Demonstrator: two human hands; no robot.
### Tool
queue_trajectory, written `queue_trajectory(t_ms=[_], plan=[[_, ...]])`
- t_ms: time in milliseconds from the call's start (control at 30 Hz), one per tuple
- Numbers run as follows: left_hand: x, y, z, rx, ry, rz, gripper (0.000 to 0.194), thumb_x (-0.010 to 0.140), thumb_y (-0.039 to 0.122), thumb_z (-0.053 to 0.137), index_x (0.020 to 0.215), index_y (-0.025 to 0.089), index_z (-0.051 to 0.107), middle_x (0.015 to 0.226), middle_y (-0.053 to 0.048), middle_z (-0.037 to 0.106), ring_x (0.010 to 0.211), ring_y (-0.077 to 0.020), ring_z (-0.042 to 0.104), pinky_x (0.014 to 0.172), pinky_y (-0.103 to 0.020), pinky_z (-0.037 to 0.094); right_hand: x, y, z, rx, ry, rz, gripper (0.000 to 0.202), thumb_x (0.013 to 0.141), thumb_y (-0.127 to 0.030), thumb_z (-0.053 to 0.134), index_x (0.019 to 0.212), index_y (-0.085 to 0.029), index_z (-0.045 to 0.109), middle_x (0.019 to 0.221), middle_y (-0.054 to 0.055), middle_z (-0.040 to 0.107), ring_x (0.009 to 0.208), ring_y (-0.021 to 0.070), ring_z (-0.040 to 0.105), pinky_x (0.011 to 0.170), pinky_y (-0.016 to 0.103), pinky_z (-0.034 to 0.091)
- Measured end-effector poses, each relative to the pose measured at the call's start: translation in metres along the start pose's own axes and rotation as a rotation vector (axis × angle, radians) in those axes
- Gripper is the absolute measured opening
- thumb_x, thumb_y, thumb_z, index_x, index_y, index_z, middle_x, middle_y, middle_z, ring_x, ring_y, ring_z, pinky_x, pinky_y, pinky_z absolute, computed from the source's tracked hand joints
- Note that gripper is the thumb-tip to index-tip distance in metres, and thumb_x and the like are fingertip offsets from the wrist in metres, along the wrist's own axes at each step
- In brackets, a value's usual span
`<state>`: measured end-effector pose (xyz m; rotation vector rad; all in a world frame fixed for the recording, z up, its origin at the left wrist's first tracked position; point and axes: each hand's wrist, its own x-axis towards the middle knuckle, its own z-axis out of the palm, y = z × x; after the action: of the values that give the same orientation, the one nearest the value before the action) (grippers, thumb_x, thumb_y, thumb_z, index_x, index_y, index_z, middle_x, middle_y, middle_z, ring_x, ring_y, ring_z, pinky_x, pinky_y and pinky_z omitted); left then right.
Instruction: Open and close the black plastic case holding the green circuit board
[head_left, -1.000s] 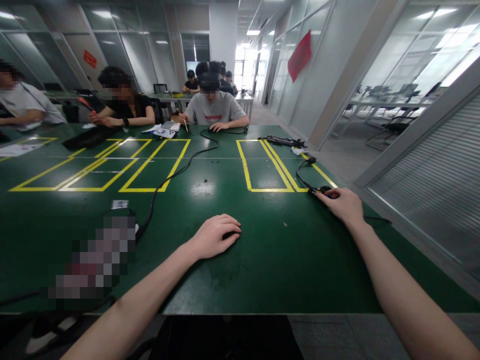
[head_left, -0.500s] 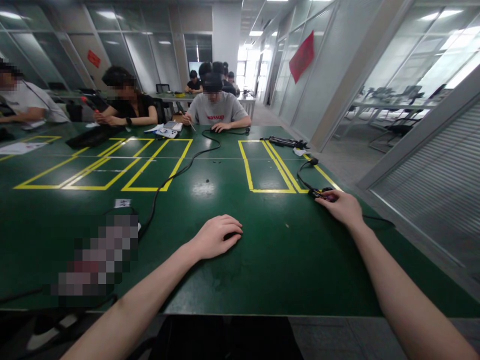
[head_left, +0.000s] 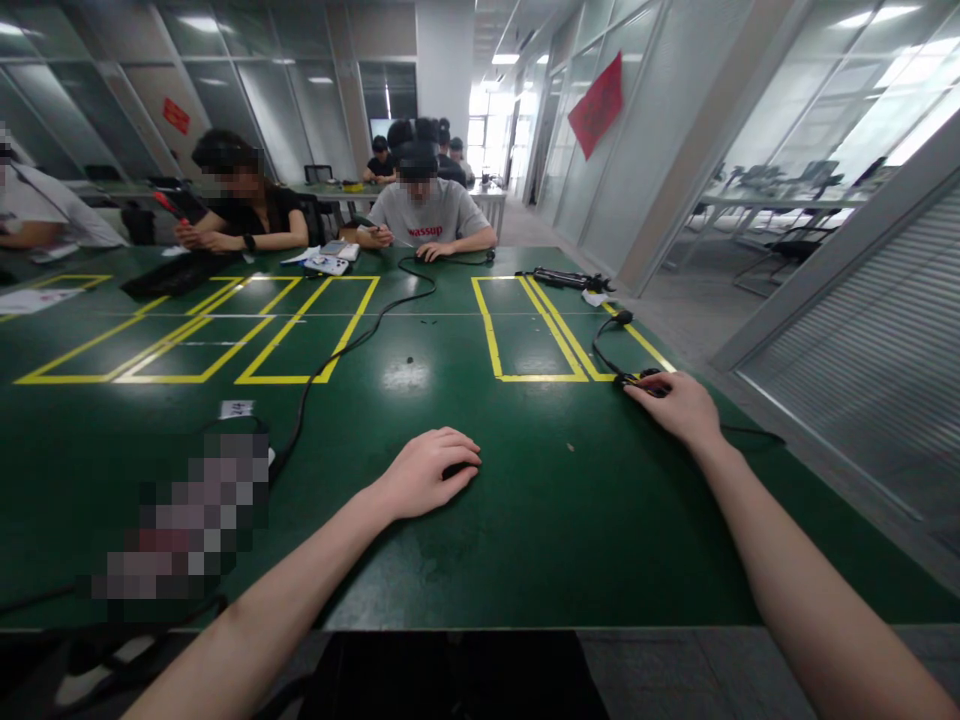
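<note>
My left hand (head_left: 430,474) rests on the green table in front of me, fingers loosely curved and the thumb apart, with nothing seen in it. Far to the right, my right hand (head_left: 679,405) is closed around a bundled black cable (head_left: 654,381) near the table's right edge. My fingers partly cover the bundle. From it, one length of cable curves up to a black plug (head_left: 622,317), which lies on the table beyond. Another length runs out to the right behind my wrist.
Yellow tape rectangles (head_left: 540,379) mark the green table (head_left: 525,560). A blurred-out object (head_left: 191,510) and a small white label (head_left: 237,409) lie at left, by a long black cable (head_left: 302,410). A folded black tripod (head_left: 566,278) lies far right. Co-workers (head_left: 427,215) sit opposite.
The whole view has shifted slightly to the left. Both hands keep nearly the same pose, the right one still on the cable. The pen-like tool held by the person opposite has tilted.
</note>
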<state>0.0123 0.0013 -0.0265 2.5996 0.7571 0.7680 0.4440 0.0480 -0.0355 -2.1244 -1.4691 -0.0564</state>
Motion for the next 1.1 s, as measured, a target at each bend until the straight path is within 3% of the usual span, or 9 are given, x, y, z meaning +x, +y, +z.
queue_trajectory(t_ms=[367,567,733,900,1100], plan=[[0.0,-0.001,0.001,0.003,-0.006,0.0,0.015,0.098,0.023,0.061,0.1,0.021,0.075,0.112,-0.006,0.078,0.11,-0.0215,0.07,0.098,-0.038,0.056,0.003,-0.001,-0.003,-0.043,-0.062,0.004,0.032,0.077,-0.054,0.068,0.084,-0.023,0.076,0.115,0.012,0.07,0.1,0.0329,0.067,0.069,0.039,0.052],[0.0,0.0,0.0,0.005,-0.011,-0.007,0.015,0.099,0.023,0.061,0.101,0.021,0.075,0.113,-0.006,0.077,0.11,-0.0214,0.07,0.098,-0.037,0.056,0.012,0.003,-0.001,-0.077,-0.133,0.007,0.036,0.072,-0.057,0.07,0.074,-0.021,0.072,0.104,0.013,0.07,0.091,0.032,0.068,0.067,0.038,0.052],[-0.001,0.001,0.0,0.003,-0.015,-0.013,0.016,0.099,0.024,0.06,0.101,0.021,0.076,0.113,-0.006,0.077,0.11,-0.0218,0.071,0.098,-0.038,0.056,0.013,0.006,0.004,-0.089,-0.157,-0.029,0.041,0.076,-0.063,0.062,0.068,-0.023,0.064,0.103,0.012,0.071,0.086,0.0297,0.067,0.063,0.037,0.049],[0.0,0.001,-0.001,0.001,-0.018,-0.015,0.018,0.099,0.025,0.059,0.101,0.022,0.076,0.113,-0.006,0.077,0.11,-0.0219,0.07,0.099,-0.039,0.056,0.014,0.011,0.002,-0.04,-0.144,-0.093,0.038,0.075,-0.06,0.063,0.064,-0.023,0.059,0.101,0.01,0.068,0.085,0.0275,0.065,0.067,0.037,0.05],[0.0,0.001,-0.001,-0.005,-0.012,-0.01,0.017,0.099,0.025,0.059,0.101,0.021,0.076,0.112,-0.007,0.077,0.11,-0.022,0.07,0.098,-0.039,0.057,0.011,0.003,-0.006,0.031,-0.134,-0.057,0.033,0.073,-0.05,0.068,0.061,-0.025,0.051,0.094,0.01,0.065,0.084,0.0276,0.063,0.069,0.037,0.051]])
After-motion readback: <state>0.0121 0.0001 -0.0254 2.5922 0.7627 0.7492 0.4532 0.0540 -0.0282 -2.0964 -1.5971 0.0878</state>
